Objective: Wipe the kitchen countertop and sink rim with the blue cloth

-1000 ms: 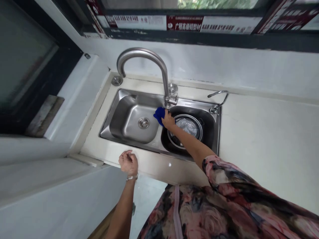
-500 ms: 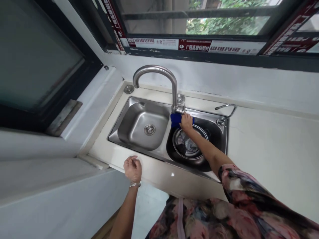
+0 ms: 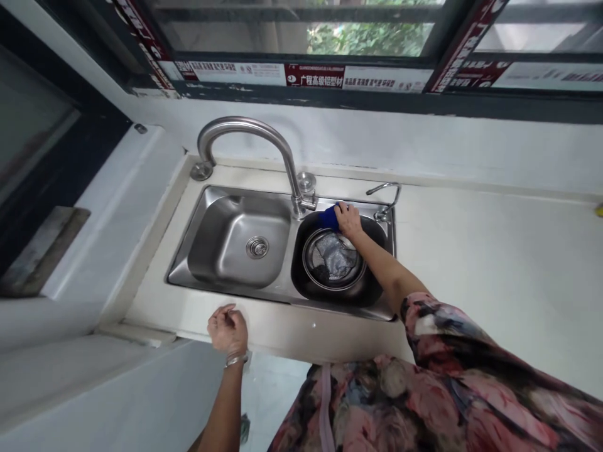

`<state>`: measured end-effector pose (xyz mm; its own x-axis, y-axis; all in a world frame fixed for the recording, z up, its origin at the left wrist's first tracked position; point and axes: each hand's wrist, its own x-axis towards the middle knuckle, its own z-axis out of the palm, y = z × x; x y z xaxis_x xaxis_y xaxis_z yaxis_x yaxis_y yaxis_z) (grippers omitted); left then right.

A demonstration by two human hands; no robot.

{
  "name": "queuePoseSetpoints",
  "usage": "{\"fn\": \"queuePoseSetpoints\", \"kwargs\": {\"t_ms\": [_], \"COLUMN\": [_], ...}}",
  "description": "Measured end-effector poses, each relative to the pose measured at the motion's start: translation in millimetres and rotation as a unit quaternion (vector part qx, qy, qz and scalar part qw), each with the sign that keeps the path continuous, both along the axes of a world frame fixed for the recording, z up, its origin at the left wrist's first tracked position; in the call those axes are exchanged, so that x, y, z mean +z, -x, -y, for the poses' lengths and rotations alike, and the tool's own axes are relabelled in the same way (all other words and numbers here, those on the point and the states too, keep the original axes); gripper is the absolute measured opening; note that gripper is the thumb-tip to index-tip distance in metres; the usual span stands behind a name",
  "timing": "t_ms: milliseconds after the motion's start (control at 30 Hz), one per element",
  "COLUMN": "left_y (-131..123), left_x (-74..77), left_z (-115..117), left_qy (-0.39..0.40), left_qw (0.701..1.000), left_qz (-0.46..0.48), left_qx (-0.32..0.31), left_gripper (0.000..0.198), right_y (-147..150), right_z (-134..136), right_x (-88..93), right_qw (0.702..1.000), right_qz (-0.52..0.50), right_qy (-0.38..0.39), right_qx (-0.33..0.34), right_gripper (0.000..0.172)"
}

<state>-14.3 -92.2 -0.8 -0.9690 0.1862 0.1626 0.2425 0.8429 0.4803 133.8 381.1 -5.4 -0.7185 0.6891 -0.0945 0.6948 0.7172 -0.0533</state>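
Note:
My right hand (image 3: 348,221) grips a blue cloth (image 3: 330,218) against the back rim of the sink, just right of the faucet base. Below it, in the right basin, sits a round metal strainer (image 3: 308,276) with a crumpled grey cloth or pad (image 3: 336,256) inside. My left hand (image 3: 228,329) is over the counter's front edge, its fingers curled in loosely; nothing shows in it. The sink (image 3: 282,285) has two basins, the left one with a drain (image 3: 257,247) in its floor.
A tall curved faucet (image 3: 249,125) arches over the left basin. A small thin spout (image 3: 391,188) stands at the sink's back right corner. Pale countertop (image 3: 480,270) stretches to the right. Behind are a white wall and a window frame (image 3: 367,107).
My right hand has moved the blue cloth rightward along the back rim, away from the faucet handle. The view has shifted right. My left hand stays curled at the counter edge.

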Motion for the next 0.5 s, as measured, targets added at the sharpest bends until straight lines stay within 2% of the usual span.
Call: {"fn": "queuePoseSetpoints", "kwargs": {"t_ms": [133,267,500], "left_y": [0,0,0], "left_x": [0.4,1.9,6.7], "left_z": [-3,-5,-8], "left_qy": [-0.015,-0.022,-0.042], "left_qw": [1.000,0.999,0.999], "left_qz": [-0.020,-0.022,-0.006], "left_qx": [-0.017,-0.019,-0.023], "left_gripper": [0.022,0.022,0.021], "right_y": [-39,-74,-103], "right_z": [-5,-3,20], "right_x": [8.9,23.0,42.2], "right_qw": [0.999,0.998,0.994], "right_qz": [0.028,0.041,0.095], "right_qy": [-0.008,0.012,0.053], "right_qx": [-0.018,0.034,0.030], "right_gripper": [0.052,0.051,0.061]}}
